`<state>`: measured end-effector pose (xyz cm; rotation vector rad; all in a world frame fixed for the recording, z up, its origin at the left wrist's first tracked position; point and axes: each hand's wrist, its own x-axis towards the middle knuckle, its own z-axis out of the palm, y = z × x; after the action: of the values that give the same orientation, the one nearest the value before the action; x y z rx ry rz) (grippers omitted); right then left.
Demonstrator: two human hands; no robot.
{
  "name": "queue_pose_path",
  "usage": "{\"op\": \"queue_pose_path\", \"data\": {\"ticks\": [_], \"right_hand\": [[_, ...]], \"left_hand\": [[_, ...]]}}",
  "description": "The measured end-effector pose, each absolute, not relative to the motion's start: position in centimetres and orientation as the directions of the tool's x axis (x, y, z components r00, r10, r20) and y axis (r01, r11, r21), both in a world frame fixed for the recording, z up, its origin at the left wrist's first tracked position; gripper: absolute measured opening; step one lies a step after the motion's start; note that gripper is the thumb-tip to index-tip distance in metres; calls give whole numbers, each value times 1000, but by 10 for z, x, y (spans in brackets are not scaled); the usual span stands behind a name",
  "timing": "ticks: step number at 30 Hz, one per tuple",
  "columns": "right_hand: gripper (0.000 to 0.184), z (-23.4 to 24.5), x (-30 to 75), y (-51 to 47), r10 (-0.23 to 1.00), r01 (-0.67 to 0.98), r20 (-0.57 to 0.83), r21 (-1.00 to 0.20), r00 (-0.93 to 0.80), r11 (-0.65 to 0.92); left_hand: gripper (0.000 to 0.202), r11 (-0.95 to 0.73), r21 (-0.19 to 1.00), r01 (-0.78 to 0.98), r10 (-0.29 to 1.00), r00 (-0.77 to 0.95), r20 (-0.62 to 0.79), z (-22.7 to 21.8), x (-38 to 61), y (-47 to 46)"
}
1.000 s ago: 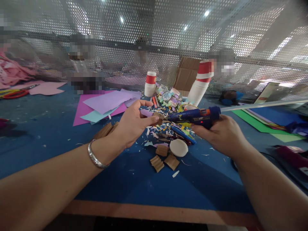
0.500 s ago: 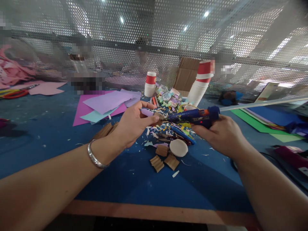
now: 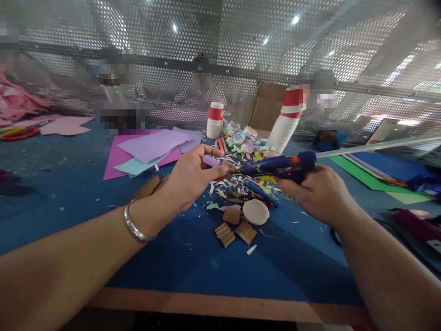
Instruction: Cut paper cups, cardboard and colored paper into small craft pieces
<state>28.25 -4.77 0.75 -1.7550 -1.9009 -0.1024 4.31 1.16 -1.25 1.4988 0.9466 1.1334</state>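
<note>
My right hand [image 3: 317, 193] is wrapped round a blue hot glue gun [image 3: 280, 166], a long clear glue stick [image 3: 372, 148] jutting from its back. The gun's nozzle points left, at a small brown cardboard piece [image 3: 227, 169] pinched in my left hand [image 3: 193, 177]. Whether nozzle and cardboard touch, I cannot tell. A strip of lilac paper [image 3: 211, 161] shows between my left thumb and forefinger. Below the hands lie a white paper disc [image 3: 256, 212] and cardboard squares, one of them a ridged square [image 3: 225, 234].
Behind stand a short cup stack [image 3: 215, 120] and a tall, leaning cup stack [image 3: 284, 124], with decorated paper pieces [image 3: 243, 138] between them. Purple sheets [image 3: 151, 145] lie left, green sheets [image 3: 361, 172] right. A blue pen-like tool [image 3: 263, 193] rests among paper scraps. A perforated metal screen [image 3: 234, 55] closes the back.
The glue gun and my right hand have shifted very slightly to the right. My left hand keeps the cardboard at almost the same spot.
</note>
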Motion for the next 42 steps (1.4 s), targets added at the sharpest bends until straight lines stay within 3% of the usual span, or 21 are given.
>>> {"op": "queue_pose_path", "data": {"ticks": [18,25,35,42], "right_hand": [[42,6,283,-46,856,923,516,-310,-37,227],[42,11,288,-42,871,918,451,-397,197,-2],[48,7,334,-25,811,855,405,-475,422,-208],[22,0,340,-15,843,833,344,-516,414,-198]], "left_hand": [[32,-241,970,34,949,219,228,-10,43,12],[26,-59,975,-214,963,244,112,2,48,8],[29,27,985,-171,975,221,11,-2,49,8],[31,3,990,-144,965,259,35,-5,48,7]]}}
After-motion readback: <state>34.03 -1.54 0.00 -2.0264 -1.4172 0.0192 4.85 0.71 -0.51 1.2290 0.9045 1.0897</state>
